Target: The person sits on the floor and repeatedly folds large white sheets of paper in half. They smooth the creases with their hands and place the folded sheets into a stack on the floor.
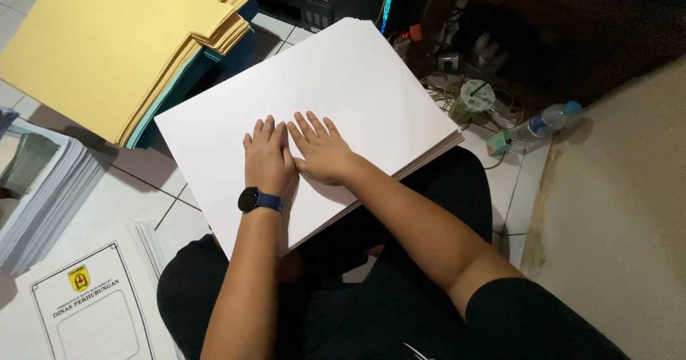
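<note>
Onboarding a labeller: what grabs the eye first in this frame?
Both hands, the left hand with a dark wristwatch and the right hand, lie flat side by side on a thick stack of white paper resting on the person's lap at centre. A big stack of yellow sheets fills the upper left corner.

left hand (268, 161), right hand (323, 153), seemingly flat, side by side
</note>
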